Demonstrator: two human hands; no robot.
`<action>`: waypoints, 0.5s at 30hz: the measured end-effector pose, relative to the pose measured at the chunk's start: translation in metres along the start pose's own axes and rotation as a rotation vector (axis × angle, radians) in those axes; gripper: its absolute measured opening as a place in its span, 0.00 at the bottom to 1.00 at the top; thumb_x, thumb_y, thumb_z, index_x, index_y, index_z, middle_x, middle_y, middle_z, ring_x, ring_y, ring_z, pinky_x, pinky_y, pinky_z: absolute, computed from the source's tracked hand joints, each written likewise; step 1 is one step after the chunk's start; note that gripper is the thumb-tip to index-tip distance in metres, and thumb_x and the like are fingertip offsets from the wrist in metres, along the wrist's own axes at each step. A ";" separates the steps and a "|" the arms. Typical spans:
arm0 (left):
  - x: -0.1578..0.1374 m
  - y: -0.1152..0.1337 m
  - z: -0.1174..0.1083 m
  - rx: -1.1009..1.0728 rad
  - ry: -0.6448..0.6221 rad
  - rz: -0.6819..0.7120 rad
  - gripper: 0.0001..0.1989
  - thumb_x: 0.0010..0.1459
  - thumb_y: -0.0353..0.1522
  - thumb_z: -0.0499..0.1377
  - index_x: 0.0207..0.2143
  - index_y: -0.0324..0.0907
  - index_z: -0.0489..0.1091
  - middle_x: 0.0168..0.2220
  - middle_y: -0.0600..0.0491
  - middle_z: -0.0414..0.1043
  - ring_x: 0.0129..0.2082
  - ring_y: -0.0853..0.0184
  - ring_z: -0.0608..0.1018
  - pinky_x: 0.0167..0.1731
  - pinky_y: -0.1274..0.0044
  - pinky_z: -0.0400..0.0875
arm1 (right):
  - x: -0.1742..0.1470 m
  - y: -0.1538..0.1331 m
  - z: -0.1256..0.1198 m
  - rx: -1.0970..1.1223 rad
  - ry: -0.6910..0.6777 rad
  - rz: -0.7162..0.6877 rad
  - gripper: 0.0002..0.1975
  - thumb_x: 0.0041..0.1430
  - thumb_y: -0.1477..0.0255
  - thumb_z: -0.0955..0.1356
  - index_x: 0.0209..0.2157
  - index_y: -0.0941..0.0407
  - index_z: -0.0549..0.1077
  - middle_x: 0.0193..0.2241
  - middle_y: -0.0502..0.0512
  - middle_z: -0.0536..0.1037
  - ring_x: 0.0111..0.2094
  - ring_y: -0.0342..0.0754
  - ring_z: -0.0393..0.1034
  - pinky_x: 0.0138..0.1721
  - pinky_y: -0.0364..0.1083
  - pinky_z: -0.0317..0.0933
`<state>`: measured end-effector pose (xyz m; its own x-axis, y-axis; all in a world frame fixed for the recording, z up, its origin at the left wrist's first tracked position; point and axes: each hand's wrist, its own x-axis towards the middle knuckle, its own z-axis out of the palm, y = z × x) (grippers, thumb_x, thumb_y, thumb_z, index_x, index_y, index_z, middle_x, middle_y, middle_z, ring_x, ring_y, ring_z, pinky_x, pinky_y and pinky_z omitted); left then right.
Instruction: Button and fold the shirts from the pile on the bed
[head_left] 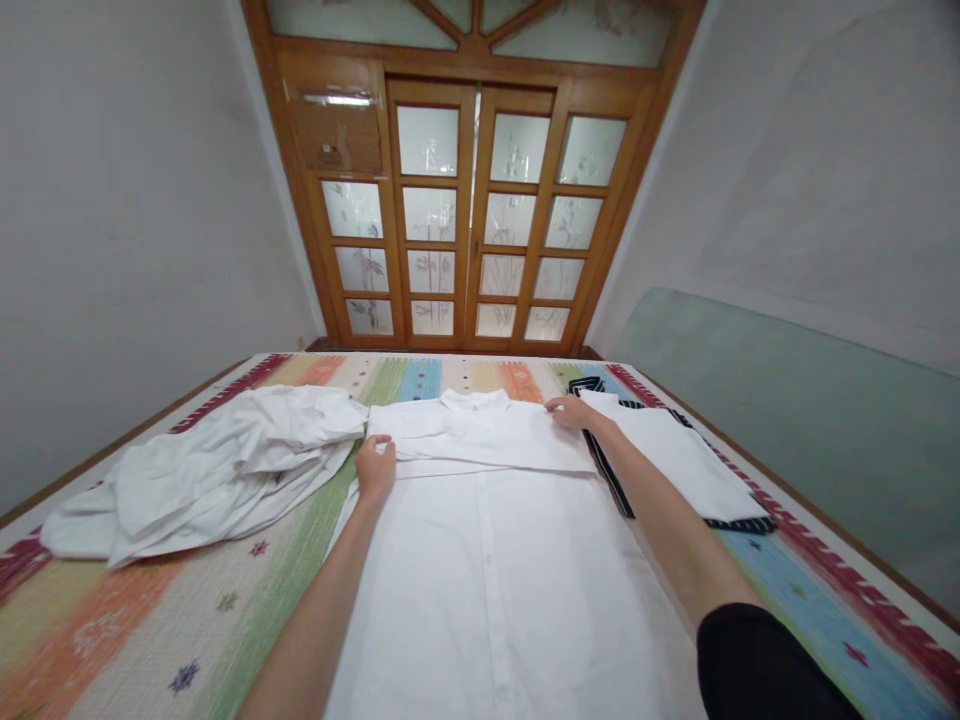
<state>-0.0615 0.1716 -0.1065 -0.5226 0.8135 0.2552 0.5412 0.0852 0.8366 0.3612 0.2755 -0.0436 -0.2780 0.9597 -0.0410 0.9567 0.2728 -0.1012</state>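
A white button-up shirt (487,560) lies spread out before me with its collar (474,401) at the far end. Its button placket runs down the middle toward me. Across the upper chest lies a flat band of sleeve fabric (480,440). My left hand (376,466) is closed at the left edge of that band, fingers curled on the cloth. At the right shoulder, my right hand (570,411) pinches the white fabric near the band's upper edge. Exactly how much cloth each hand grips is partly hidden by the fingers.
A crumpled white garment (232,470) lies to the left. On the right is a folded white garment (675,450) with black-and-white striped cloth under it. All rest on a colourful striped bed cover (217,600). Walls flank both sides; wooden glazed doors (469,220) stand beyond.
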 end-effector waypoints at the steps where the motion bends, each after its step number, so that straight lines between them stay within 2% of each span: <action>1: 0.000 0.000 0.000 -0.005 0.007 -0.002 0.11 0.49 0.30 0.55 0.33 0.40 0.74 0.32 0.50 0.78 0.35 0.61 0.77 0.43 0.71 0.69 | 0.004 0.002 0.000 -0.046 -0.034 -0.001 0.21 0.50 0.78 0.65 0.47 0.57 0.78 0.47 0.56 0.79 0.49 0.50 0.72 0.52 0.43 0.61; 5: 0.000 -0.001 0.001 -0.017 0.028 -0.004 0.10 0.48 0.30 0.55 0.32 0.41 0.74 0.30 0.52 0.78 0.34 0.61 0.77 0.42 0.72 0.69 | 0.014 0.008 -0.001 -0.139 -0.100 0.035 0.17 0.47 0.71 0.70 0.42 0.56 0.80 0.44 0.61 0.80 0.51 0.58 0.70 0.51 0.48 0.62; 7: 0.000 -0.002 0.000 -0.014 0.033 -0.011 0.10 0.48 0.30 0.55 0.32 0.41 0.75 0.29 0.52 0.77 0.33 0.61 0.77 0.41 0.72 0.70 | 0.016 0.013 -0.002 -0.170 -0.113 0.073 0.19 0.48 0.66 0.71 0.43 0.56 0.80 0.45 0.63 0.79 0.51 0.61 0.69 0.49 0.50 0.63; 10: 0.000 -0.002 0.000 -0.003 0.035 -0.021 0.11 0.49 0.31 0.55 0.33 0.41 0.75 0.28 0.52 0.77 0.32 0.61 0.77 0.41 0.72 0.70 | 0.015 0.023 -0.002 -0.207 -0.131 0.127 0.22 0.50 0.59 0.71 0.44 0.56 0.78 0.45 0.64 0.78 0.49 0.61 0.70 0.45 0.50 0.63; 15: 0.001 -0.003 0.001 0.009 0.024 -0.046 0.13 0.50 0.33 0.54 0.35 0.39 0.75 0.28 0.50 0.77 0.31 0.60 0.77 0.38 0.72 0.70 | 0.013 0.036 -0.009 -0.236 -0.245 0.111 0.16 0.53 0.57 0.70 0.35 0.55 0.80 0.38 0.62 0.79 0.42 0.57 0.73 0.42 0.50 0.61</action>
<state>-0.0628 0.1727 -0.1099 -0.5621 0.7949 0.2283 0.5221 0.1270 0.8434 0.3925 0.2984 -0.0392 -0.1561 0.9476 -0.2787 0.9678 0.2032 0.1486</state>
